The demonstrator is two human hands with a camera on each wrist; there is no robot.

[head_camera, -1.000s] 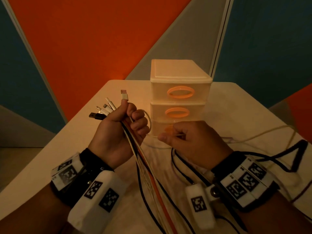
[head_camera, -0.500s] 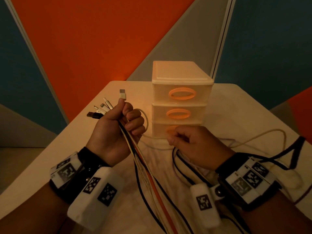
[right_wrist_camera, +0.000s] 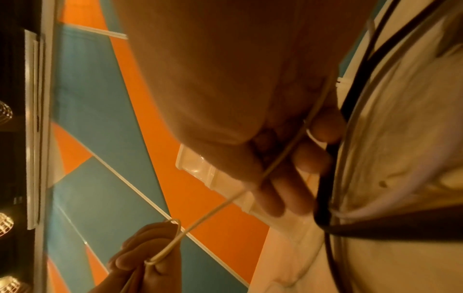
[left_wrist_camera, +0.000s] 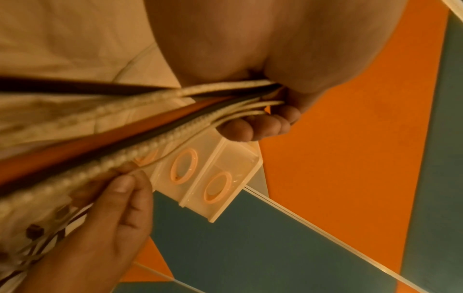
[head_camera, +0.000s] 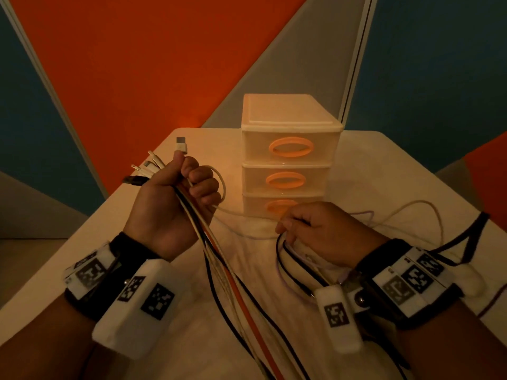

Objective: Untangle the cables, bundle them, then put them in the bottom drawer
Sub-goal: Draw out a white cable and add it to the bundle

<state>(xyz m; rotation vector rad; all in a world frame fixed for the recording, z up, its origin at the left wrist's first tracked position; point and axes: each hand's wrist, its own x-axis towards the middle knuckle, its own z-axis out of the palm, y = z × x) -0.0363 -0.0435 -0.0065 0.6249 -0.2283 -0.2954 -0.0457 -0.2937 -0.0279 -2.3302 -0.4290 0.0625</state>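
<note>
Showing a dim, orange-lit table from above, the head view has two hands working a set of cables. The left hand is clenched round a bundle of cables, whose plug ends fan out above the fist while the black, white and orange strands trail down toward the viewer. The right hand is curled round a thin white cable and some dark loops beneath it. Compared with a second ago, the right hand has been drawn lower and nearer the table, and the white cable is stretched tauter between the two hands. This is judged to mean one more strand is being pulled free to join the bundle; untangling is not finished. More cable lies loose on the table at the right. Behind the hands, the three-drawer unit stands with its bottom drawer closed.
</note>
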